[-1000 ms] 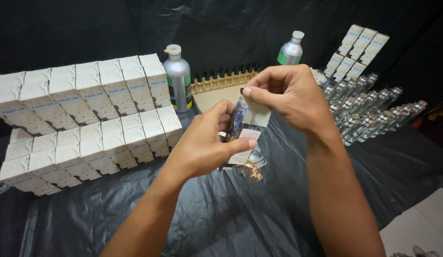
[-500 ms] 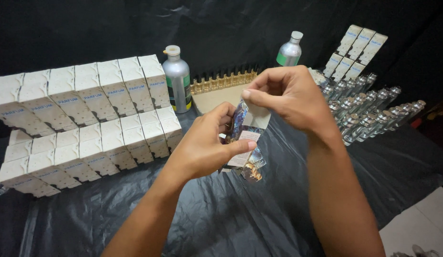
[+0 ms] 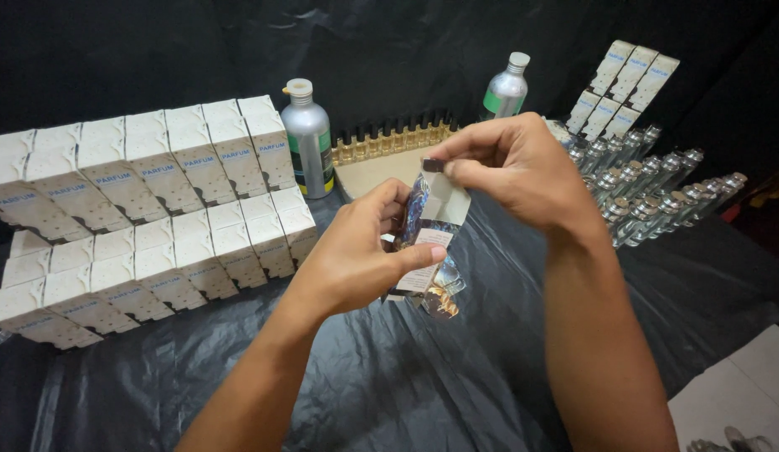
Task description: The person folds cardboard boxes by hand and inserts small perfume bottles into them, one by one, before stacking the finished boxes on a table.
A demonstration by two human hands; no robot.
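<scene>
Left hand: we see the left hand (image 3: 356,255) with its grip clenched round the lower part of a small printed carton (image 3: 429,243), thumb laid across the pale label on its front
Right hand: the right hand (image 3: 515,172) pinches the carton's top flap (image 3: 446,199) between thumb and forefinger; grip closed on the flap
Carton: held in the air between both hands, above the black plastic sheet (image 3: 389,377) that covers the worktop; tilted, dark glossy print, gold at its lower end
Left of hands: two tiers of white boxes (image 3: 147,209) with blue lettering, stacked side by side
Behind: a silver bottle (image 3: 308,142) with a cream cap stands beside the boxes; a second silver bottle (image 3: 504,88) further back; a row of amber vials (image 3: 389,141) along a tan tray
Right: clear glass bottles (image 3: 657,188) with metal collars lying in rows; more white boxes (image 3: 624,84) beyond them
</scene>
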